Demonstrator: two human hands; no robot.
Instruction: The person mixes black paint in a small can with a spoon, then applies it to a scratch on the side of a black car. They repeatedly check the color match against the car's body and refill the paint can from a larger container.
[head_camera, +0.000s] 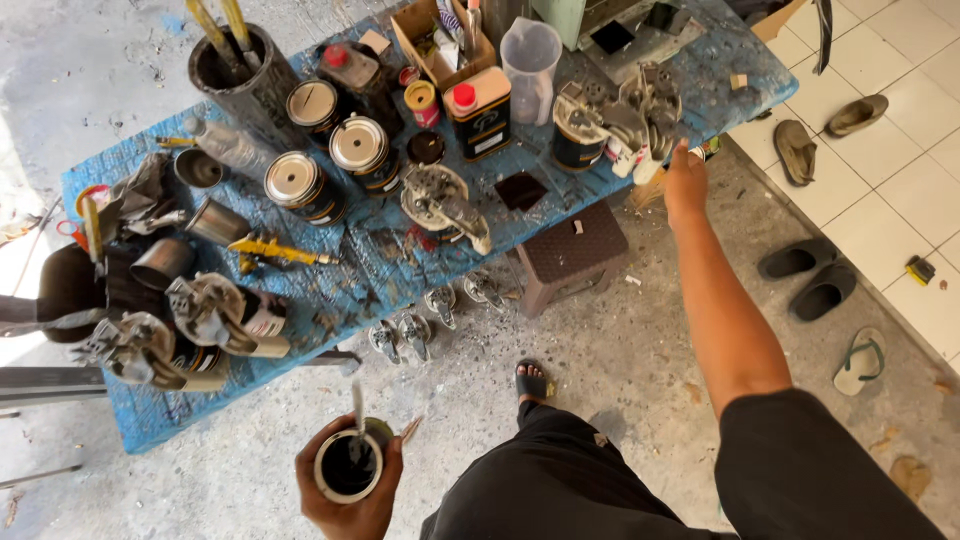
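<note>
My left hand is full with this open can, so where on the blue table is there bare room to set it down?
The front strip of the blue table is bare, between the yellow spray gun and the mixing-lid can. A smaller patch lies beside the dark square. The left end and back row are crowded. The left hand holds the open can.

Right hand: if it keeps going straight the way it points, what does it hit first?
Probably the grey paint-crusted mixing lids on the blue table; right hand points up toward them, with a brush just beside. Depth is unclear.
</note>
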